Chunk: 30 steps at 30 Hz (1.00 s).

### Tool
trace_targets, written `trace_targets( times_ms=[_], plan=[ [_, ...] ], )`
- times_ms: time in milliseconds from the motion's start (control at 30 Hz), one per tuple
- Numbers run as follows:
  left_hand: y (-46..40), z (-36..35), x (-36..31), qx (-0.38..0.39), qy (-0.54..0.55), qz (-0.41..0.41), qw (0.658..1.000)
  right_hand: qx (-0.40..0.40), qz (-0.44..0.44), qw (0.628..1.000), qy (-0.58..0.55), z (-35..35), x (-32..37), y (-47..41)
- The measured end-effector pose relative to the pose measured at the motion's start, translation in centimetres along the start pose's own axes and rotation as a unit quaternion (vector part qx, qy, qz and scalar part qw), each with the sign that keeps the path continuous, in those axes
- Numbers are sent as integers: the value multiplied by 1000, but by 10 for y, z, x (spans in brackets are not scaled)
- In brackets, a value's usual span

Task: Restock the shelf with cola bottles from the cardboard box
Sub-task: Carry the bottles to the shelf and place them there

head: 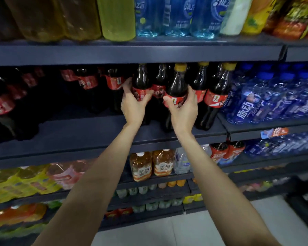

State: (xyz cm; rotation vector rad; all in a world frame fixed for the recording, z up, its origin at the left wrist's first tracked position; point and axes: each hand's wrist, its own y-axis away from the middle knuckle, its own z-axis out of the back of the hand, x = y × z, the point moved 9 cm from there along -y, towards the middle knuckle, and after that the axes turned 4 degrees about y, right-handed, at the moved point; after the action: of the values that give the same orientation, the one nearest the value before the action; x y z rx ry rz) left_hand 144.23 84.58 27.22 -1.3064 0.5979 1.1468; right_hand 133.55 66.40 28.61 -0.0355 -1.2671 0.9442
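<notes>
Shelf (pixel 89 132): middle of frame, bare dark board left of my hands, so there's room that way; lip runs just under the bottles.
Left hand (pixel 132 103): fingers wrapped round a cola bottle (pixel 140 86) at its label, I guess for steadiness.
Right hand (pixel 183 108): closed round a yellow-capped cola bottle (pixel 177 87), neighbours tight on its right.
Cardboard box: can't see it.

Dark cola bottles (pixel 176 89) wear red labels and yellow caps on a navy shelf (pixel 89 132), beside blue water bottles (pixel 274 100).
</notes>
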Motion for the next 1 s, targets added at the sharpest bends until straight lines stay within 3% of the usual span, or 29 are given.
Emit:
trace_targets(
  times_ms=[133,333,800,1000],
  plan=[
    [17,-4,14,67,-70,-82,992,12,47,992,114,-8,1,12],
    [15,-7,28,85,-94,-59,990,34,7,993,114,-14,-16,22],
    [58,-3,25,109,16,35,993,78,25,992,92,-1,-25,36],
    [124,8,-21,123,160,38,979,110,73,986,104,60,-29,56]
  ],
)
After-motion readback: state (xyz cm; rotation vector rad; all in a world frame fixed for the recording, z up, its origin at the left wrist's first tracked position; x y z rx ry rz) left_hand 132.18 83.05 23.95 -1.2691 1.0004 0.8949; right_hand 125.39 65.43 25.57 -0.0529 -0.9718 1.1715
